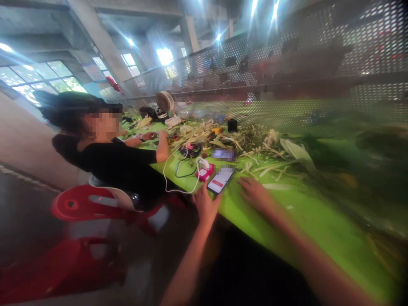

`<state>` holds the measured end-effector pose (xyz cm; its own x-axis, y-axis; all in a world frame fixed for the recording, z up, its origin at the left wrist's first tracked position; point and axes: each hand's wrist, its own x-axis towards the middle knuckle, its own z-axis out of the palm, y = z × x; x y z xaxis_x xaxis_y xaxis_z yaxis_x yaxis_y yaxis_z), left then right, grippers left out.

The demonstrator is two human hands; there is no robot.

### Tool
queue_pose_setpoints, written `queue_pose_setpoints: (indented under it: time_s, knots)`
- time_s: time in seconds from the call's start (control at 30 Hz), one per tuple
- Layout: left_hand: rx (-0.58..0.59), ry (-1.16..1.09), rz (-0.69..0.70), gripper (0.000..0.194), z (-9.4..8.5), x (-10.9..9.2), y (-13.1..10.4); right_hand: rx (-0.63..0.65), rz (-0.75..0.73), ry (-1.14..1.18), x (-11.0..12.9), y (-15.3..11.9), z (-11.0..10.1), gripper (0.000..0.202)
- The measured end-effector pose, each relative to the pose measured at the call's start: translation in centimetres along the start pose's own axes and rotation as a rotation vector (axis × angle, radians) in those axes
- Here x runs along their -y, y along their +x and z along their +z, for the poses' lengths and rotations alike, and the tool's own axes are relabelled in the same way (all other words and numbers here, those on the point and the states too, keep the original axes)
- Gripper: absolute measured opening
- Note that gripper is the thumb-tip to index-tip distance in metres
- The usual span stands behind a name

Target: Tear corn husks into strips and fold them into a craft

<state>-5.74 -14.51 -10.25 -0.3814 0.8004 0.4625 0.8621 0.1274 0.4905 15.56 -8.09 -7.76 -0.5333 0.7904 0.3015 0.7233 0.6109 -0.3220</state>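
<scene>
Phone [218,184] flat on green table [274,221], screen lit, between hands, nearer left. Left hand [207,203] at phone's near end, fingers partly spread, touching edge; cannot tell if gripping. Right hand [255,193] right of phone, apart, fingers loosely extended over table, nothing visibly held. Red box [205,172] just left of phone; dry husks [236,138] beyond.

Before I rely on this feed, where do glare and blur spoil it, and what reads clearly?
Head view, top: overhead lights flare into streaks and a window washes out; head view, right: the perforated panel, green tabletop and right forearm smear; head view, centre: the smartphone and left hand look sharper, though part of the screen is pixelated.
</scene>
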Motion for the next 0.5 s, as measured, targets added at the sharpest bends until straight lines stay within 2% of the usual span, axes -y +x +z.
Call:
queue_pose_setpoints:
  time_s: [0.13, 0.2, 0.27, 0.33, 0.4, 0.43, 0.5]
  knots:
    - [-0.009, -0.025, 0.012, 0.077, -0.3, 0.1, 0.6, -0.029, -0.009, 0.017, 0.6, 0.2, -0.4, 0.043]
    - [-0.072, -0.108, 0.060, 0.070, -0.7, 0.4, 0.3, -0.071, -0.021, 0.035, 1.4, -0.3, -1.0, 0.042]
    - [-0.189, -0.259, 0.083, 0.054, -1.1, 0.8, -1.2, -0.132, -0.055, 0.056, 2.2, -1.6, -1.8, 0.039]
    - [-0.239, -0.426, 0.041, 0.038, -1.3, 1.3, -4.2, -0.189, -0.088, 0.086, 2.7, -4.0, -2.7, 0.034]
    - [-0.140, -0.572, 0.022, 0.024, -1.2, 2.0, -8.5, -0.241, -0.039, 0.106, 2.7, -7.3, -3.6, 0.032]
    - [-0.029, -0.617, 0.033, 0.019, -0.9, 2.4, -10.9, -0.242, 0.002, 0.102, 2.5, -9.1, -3.9, 0.031]
    - [0.288, -0.613, 0.099, 0.019, 0.2, 2.7, -15.2, -0.281, 0.123, 0.078, 2.0, -12.4, -4.7, 0.030]
